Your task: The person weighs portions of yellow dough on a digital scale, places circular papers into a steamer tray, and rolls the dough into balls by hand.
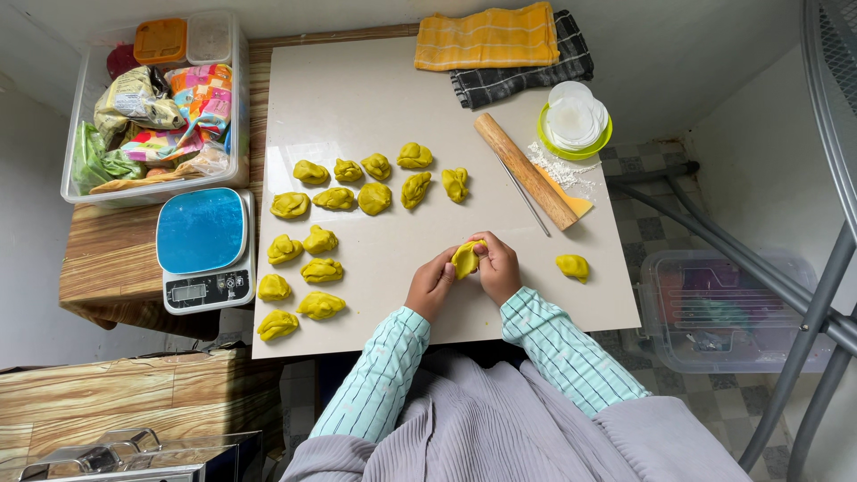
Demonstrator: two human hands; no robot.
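Both my hands meet over the white work board near its front edge. My left hand and my right hand pinch one yellow dough piece between their fingers. Several shaped yellow dough pieces lie in rows to the left and beyond my hands. A single unshaped dough lump sits to the right of my right hand.
A wooden rolling pin and a thin metal rod lie at the right. A green dish with white discs, folded cloths, a kitchen scale and a clear bin of packets surround the board.
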